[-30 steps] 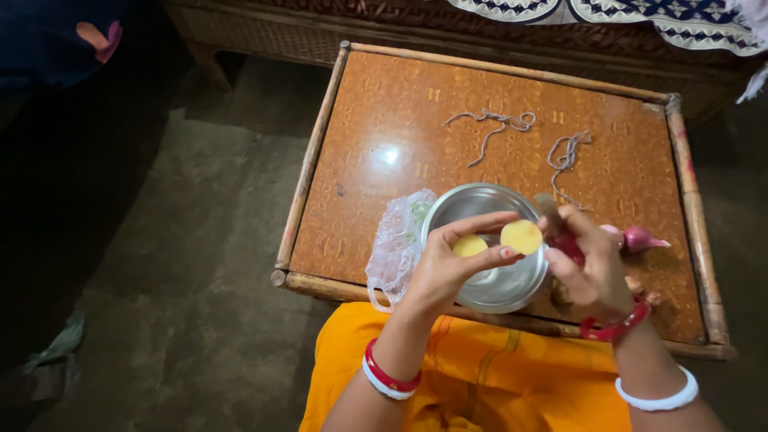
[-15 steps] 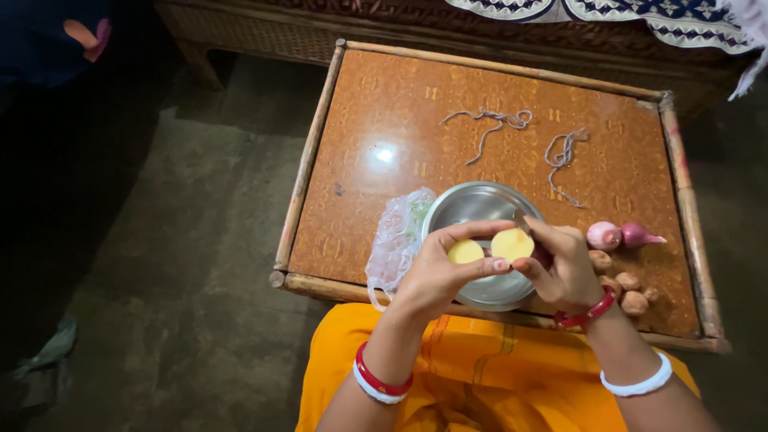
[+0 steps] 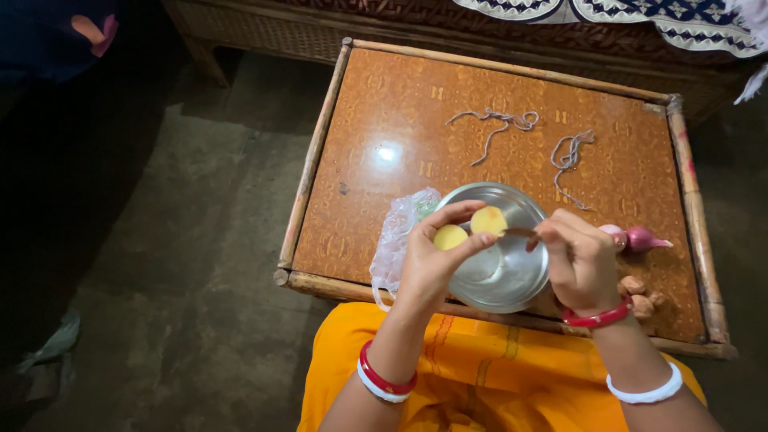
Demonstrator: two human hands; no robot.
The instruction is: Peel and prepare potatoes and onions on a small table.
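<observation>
My left hand [image 3: 432, 260] holds two yellow potato halves [image 3: 450, 237] with their cut faces up, above a steel bowl [image 3: 504, 280] at the near edge of the low table. My right hand [image 3: 580, 260] is closed around a small knife [image 3: 520, 233]. Its blade points left and its tip touches the right potato half [image 3: 489, 220]. A crumpled clear plastic bag [image 3: 396, 240] lies just left of the bowl.
A pink onion [image 3: 636, 238] and small brown bulbs [image 3: 636, 292] lie right of the bowl. Two bits of string [image 3: 496, 124] [image 3: 570, 152] rest farther back on the bamboo-framed table [image 3: 312, 168]. My orange-clad lap [image 3: 480, 368] is below, with dark floor to the left.
My right hand moved left from the onions to the potato, then drew back slightly so the knife blade shows. The left hand kept holding the halves over the bowl.
</observation>
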